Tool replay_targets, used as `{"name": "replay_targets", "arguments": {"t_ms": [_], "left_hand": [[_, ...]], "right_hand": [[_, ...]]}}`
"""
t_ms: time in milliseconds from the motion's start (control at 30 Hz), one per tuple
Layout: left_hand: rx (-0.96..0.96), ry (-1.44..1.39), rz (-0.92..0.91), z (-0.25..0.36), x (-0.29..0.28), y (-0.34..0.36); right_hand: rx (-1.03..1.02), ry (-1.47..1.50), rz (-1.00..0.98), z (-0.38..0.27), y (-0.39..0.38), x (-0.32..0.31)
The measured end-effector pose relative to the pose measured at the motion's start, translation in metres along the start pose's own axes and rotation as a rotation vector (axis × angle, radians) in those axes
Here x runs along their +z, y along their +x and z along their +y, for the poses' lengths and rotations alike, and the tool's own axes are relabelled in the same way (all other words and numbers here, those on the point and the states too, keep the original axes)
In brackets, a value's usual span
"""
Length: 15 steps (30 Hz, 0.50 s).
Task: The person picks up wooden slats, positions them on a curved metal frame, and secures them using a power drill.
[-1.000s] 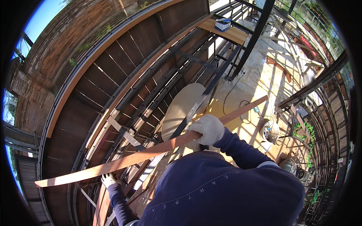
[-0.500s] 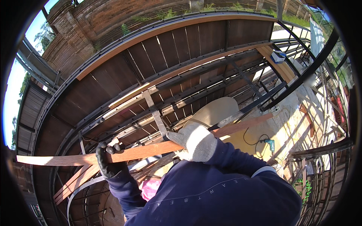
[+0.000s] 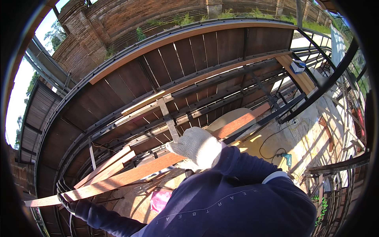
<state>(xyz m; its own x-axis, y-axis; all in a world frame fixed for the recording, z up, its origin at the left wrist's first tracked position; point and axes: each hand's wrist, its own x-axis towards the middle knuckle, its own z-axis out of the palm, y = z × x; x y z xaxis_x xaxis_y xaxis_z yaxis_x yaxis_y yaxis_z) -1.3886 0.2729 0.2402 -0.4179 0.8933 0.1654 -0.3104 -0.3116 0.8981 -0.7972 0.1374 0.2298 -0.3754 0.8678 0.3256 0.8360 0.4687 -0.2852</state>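
Note:
A long reddish-brown wooden plank (image 3: 138, 175) runs diagonally in front of me, from low on the left up toward the right. My left hand (image 3: 68, 199), in a black glove, grips it near its left end, fingers curled over the far edge. Around its middle closes my right hand (image 3: 199, 147), in a white knitted glove; the thumb side shows and the other fingers are partly hidden. Just beyond the plank on the left, shorter timber pieces (image 3: 112, 165) lie at an angle. A grey metal upright (image 3: 167, 118) stands behind my right hand.
Dark metal rails (image 3: 213, 89) and a curved brown slatted panel (image 3: 152, 65) stretch across the far side, before a brick wall (image 3: 130, 19). A blue-and-white box (image 3: 297, 66) rests on light boards (image 3: 290, 69). A teal power drill (image 3: 287, 158) with a cord lies below right, near a pink bag (image 3: 160, 200).
My left hand has slid outward and down to the left along the plank. The plank has tilted, its left end lower and right part higher. My right hand keeps its hold.

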Motion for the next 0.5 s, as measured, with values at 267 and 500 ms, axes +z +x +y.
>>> {"name": "replay_targets", "arguments": {"t_ms": [267, 500], "left_hand": [[-0.105, -0.030, -0.068, -0.024, 0.104, -0.034], [-0.505, -0.259, -0.260, -0.181, 0.133, -0.055]], "right_hand": [[0.183, -0.005, 0.125, 0.057, -0.012, 0.059], [0.695, -0.313, 0.323, 0.097, -0.082, 0.075]]}}
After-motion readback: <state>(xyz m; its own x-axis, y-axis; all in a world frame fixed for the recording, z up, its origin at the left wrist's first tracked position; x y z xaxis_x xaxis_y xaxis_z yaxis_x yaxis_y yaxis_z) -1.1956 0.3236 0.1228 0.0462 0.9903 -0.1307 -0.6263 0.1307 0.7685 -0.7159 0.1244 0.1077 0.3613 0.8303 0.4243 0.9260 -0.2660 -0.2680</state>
